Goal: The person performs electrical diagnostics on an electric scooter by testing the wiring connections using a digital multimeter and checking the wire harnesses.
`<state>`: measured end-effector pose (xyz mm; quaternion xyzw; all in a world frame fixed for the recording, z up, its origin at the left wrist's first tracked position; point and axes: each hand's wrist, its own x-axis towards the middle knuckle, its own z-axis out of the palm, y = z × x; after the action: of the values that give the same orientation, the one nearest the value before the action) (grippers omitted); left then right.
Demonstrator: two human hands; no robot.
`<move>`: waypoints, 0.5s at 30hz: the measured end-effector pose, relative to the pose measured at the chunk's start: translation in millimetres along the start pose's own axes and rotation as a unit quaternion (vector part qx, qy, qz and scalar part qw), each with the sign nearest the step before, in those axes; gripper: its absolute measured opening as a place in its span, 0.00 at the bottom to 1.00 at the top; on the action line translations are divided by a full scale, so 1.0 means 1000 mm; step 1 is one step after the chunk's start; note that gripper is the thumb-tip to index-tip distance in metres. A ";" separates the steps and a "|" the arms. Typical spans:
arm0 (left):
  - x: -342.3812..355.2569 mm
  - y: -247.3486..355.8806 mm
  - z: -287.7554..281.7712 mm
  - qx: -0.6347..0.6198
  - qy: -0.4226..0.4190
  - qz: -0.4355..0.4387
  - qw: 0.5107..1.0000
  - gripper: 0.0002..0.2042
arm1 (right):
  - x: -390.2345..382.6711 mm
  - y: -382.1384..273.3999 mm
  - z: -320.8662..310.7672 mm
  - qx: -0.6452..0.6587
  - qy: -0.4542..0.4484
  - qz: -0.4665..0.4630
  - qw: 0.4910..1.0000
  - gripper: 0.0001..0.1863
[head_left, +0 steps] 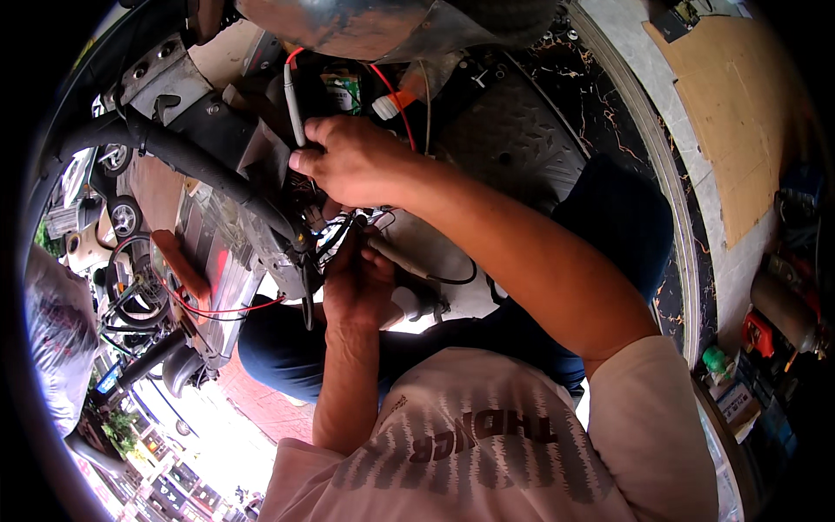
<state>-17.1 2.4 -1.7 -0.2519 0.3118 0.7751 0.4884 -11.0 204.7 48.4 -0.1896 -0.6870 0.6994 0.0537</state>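
My right hand (pixel 348 161) is closed on a slim grey probe (pixel 296 109) with a red lead at its upper end, held among the vehicle's exposed parts. Just below, my left hand (pixel 357 278) has its fingers curled up around black wires (pixel 344 230) and a small connector, partly hidden by my fingers. A grey-sleeved cable (pixel 404 257) runs off to the right from there. Beside the hands are a thick black tube (pixel 200 170) and a metal bracket (pixel 283 248). A small green packet (pixel 341 93) and an orange tube with a white cap (pixel 400 103) lie above.
A curved dark panel (pixel 374 22) overhangs the top. Cardboard (pixel 722 122) lies at right, above a red tool (pixel 757 335) and assorted items. My knees (pixel 613 226) flank the work. A red lead (pixel 209 309) crosses at left, with parked vehicles (pixel 126 217) beyond.
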 end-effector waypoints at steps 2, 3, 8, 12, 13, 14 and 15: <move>-0.001 -0.001 0.003 -0.001 0.003 0.003 1.000 0.11 | 0.001 0.002 0.000 -0.012 0.004 -0.018 1.000 0.22; -0.001 -0.001 0.003 -0.001 0.004 0.005 1.000 0.11 | 0.000 0.002 0.000 -0.012 0.004 -0.019 1.000 0.22; 0.001 0.000 0.001 -0.003 0.003 0.007 1.000 0.11 | 0.001 0.001 -0.002 -0.025 0.007 -0.023 0.999 0.22; 0.002 0.003 -0.005 -0.004 -0.014 -0.008 1.000 0.11 | -0.001 -0.002 -0.002 -0.028 0.005 -0.022 0.999 0.22; 0.002 0.003 -0.005 -0.007 -0.017 -0.008 1.000 0.11 | -0.001 -0.003 -0.003 -0.029 0.003 -0.020 0.999 0.22; 0.002 0.003 -0.005 -0.011 -0.019 -0.007 1.000 0.11 | -0.002 -0.004 -0.003 -0.035 0.001 -0.019 0.999 0.21; 0.002 0.002 -0.005 -0.015 -0.021 -0.008 1.000 0.11 | -0.003 -0.005 -0.004 -0.036 -0.004 -0.013 0.999 0.21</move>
<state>-19.4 -0.9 -6.1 -0.2449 0.2878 0.7812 0.4970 -7.9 207.8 54.3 -0.1798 -0.7144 0.6742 0.0528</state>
